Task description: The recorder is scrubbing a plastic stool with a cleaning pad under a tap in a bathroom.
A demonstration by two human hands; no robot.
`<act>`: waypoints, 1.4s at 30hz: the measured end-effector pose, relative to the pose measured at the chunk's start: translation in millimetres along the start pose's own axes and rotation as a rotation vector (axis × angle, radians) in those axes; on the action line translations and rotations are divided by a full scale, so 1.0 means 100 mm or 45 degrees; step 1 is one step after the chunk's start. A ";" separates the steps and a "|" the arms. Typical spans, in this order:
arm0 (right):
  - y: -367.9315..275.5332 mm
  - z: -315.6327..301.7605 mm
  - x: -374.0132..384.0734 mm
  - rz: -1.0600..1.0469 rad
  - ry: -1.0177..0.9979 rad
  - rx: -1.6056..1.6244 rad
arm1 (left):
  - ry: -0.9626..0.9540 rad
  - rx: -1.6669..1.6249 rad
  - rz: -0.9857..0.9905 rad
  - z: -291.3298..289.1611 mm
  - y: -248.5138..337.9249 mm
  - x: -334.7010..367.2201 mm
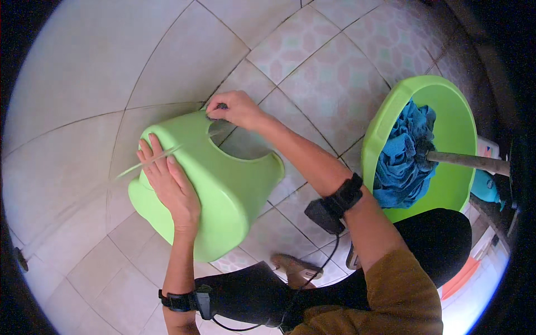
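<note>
A light green plastic stool (215,184) lies tilted on the tiled floor in front of me, with a curved cut-out in its side. My left hand (170,187) rests flat on it, fingers stretched out. At the far edge beside the cut-out, my right hand (237,109) pinches a small dark scouring pad (218,110) against the plastic. A thin, clear streak that looks like running water (148,162) crosses the view near my left fingers, coming from a dark fitting (21,259) at the left.
A green basin (385,120) with wet-looking blue cloth (405,159) stands at the right. A wooden stick (469,160) reaches over it. Beyond are a white container (487,148), a blue pack (486,187) and an orange object (460,277). A tiled wall (84,61) rises at the left.
</note>
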State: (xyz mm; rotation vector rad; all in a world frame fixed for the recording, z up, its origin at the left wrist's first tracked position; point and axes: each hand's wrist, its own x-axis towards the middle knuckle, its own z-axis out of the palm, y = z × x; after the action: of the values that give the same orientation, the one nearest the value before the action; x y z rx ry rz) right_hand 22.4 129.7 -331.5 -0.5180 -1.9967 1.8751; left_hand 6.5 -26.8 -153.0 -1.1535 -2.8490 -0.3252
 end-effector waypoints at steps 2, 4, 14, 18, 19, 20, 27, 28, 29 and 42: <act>0.06 0.08 0.01 -0.062 -0.013 0.156 | -0.008 0.009 -0.019 -0.01 -0.02 -0.03; 0.50 -0.03 0.15 -0.093 -0.066 -0.501 | -0.001 -0.020 0.010 0.04 0.08 0.04; 0.65 0.17 0.13 -0.535 0.154 -0.927 | 0.003 0.017 0.037 0.04 0.03 0.04; 0.49 -0.06 -0.12 -0.197 -0.259 -0.817 | 0.016 0.079 0.052 0.04 -0.06 0.03; 0.44 -0.11 -0.14 -0.012 -0.543 -0.733 | 0.017 0.073 0.056 0.04 -0.07 0.03; 0.37 -0.08 -0.17 -0.011 -0.541 -0.735 | 0.026 0.070 0.049 0.04 -0.09 0.02; 0.41 0.26 -0.15 0.096 0.360 -0.531 | 0.038 0.028 0.061 0.07 0.05 0.07; 0.33 0.26 -0.14 0.298 0.400 -0.245 | 0.039 0.031 0.059 0.07 0.03 0.08; 0.26 0.23 -0.13 0.296 0.400 -0.245 | 0.050 0.036 0.084 0.07 0.02 0.09; -0.98 -0.49 -1.05 0.354 -0.204 0.140 | 0.124 0.100 0.091 0.10 -0.09 0.05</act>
State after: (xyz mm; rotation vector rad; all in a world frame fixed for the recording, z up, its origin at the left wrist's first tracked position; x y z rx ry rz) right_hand 135.4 115.6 -231.1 -0.6618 -1.9890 2.2429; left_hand -2.4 -27.5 -163.7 -1.1872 -2.7042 -0.2558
